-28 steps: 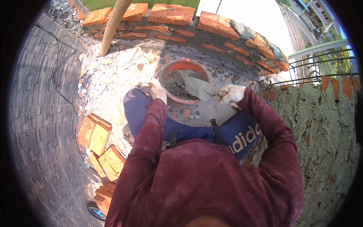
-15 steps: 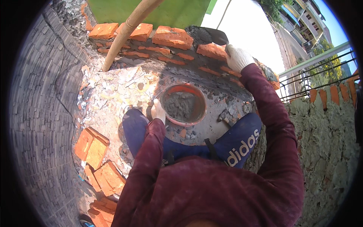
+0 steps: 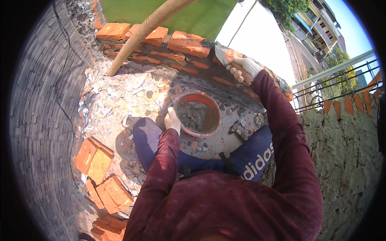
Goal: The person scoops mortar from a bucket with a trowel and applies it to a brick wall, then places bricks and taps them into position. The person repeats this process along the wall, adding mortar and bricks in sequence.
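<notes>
Trowel [image 3: 220, 53] blade rests flat on the top course of the brick wall [image 3: 189, 43] at about 1 o'clock in the view, its tip lying against a dab of grey mortar on the bricks. The right hand [image 3: 243, 68], in a white glove, has its fingers wrapped tight around the trowel's handle, arm stretched up from 4 o'clock in a dark red sleeve.

Near the middle of the view sits a round red pan [image 3: 197, 114] part full of grey mortar, resting on rubble-strewn ground. The left hand [image 3: 172, 120], also gloved, grips the pan's rim at its 9 o'clock side, fingers curled over the edge.

A bamboo pole [image 3: 148, 30] leans across the wall from 12 o'clock down toward 10 o'clock. Loose orange bricks [image 3: 100, 160], about 4 or 5 of them, lie stacked at 8 o'clock beside a curved grey wall. Blue trousers show below the pan, knees bent. A rough plastered wall [image 3: 341, 152] with a metal railing above it stands at 3 o'clock.
</notes>
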Action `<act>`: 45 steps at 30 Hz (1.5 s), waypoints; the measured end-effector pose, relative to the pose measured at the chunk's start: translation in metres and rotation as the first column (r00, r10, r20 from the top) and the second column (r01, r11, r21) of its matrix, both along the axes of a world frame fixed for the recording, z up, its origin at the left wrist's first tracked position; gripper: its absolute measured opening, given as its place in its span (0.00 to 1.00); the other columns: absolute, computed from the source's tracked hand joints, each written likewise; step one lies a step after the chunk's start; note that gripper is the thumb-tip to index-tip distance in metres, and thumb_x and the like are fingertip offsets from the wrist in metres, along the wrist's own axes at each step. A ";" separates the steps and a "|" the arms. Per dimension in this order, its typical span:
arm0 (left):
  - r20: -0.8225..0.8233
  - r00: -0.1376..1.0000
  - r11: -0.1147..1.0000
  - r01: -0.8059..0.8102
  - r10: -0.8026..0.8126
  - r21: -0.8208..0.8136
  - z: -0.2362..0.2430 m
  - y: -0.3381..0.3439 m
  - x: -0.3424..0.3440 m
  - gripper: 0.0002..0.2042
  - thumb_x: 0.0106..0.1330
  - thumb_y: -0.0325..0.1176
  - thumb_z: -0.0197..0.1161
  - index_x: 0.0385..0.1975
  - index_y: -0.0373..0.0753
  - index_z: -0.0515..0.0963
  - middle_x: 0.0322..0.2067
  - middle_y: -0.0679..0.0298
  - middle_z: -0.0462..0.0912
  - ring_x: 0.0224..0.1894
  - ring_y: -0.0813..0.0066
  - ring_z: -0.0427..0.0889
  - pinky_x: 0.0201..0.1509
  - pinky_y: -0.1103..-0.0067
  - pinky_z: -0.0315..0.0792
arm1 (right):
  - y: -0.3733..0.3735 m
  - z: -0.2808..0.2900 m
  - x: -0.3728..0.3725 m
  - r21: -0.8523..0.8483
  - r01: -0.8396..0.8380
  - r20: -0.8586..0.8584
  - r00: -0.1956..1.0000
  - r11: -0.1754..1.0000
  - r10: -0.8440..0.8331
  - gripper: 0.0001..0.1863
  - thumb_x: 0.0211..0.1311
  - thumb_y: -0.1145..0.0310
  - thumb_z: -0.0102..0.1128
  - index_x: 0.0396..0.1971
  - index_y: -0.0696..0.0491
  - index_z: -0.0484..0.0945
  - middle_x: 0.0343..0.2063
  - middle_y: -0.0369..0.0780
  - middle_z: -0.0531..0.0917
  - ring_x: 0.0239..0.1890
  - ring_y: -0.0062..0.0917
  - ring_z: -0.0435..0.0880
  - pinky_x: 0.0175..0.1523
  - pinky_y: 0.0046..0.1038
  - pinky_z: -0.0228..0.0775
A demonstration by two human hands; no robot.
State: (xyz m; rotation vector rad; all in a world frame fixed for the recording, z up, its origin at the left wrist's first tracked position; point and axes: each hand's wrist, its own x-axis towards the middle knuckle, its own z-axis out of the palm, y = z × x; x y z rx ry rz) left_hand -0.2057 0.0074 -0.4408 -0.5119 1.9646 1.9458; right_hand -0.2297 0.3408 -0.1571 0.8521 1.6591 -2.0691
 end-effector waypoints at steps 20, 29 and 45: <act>-0.089 0.996 0.998 0.008 -0.013 -0.061 0.012 0.032 -0.014 0.39 0.82 0.63 0.40 0.57 0.26 0.82 0.50 0.38 0.88 0.55 0.42 0.85 0.62 0.60 0.73 | -0.027 0.037 -0.065 0.771 -0.387 0.346 0.921 0.507 0.177 0.20 0.74 0.53 0.49 0.34 0.53 0.82 0.17 0.35 0.76 0.17 0.24 0.73 0.23 0.32 0.63; -0.016 0.997 0.997 0.080 -0.080 0.001 0.008 0.001 -0.024 0.38 0.82 0.61 0.43 0.62 0.26 0.79 0.51 0.51 0.87 0.55 0.61 0.84 0.61 0.69 0.72 | 0.004 0.033 0.010 0.687 -0.289 0.168 0.956 0.667 0.241 0.16 0.77 0.60 0.52 0.37 0.55 0.85 0.24 0.31 0.82 0.23 0.17 0.78 0.29 0.28 0.70; -0.214 0.938 0.947 0.222 -0.273 -0.231 0.037 0.006 -0.086 0.38 0.80 0.62 0.43 0.52 0.26 0.83 0.45 0.35 0.87 0.51 0.39 0.86 0.57 0.57 0.74 | 0.039 0.045 0.053 0.829 -0.514 0.549 0.671 -0.221 0.498 0.19 0.65 0.58 0.66 0.46 0.58 0.80 0.38 0.49 0.84 0.43 0.47 0.87 0.45 0.42 0.80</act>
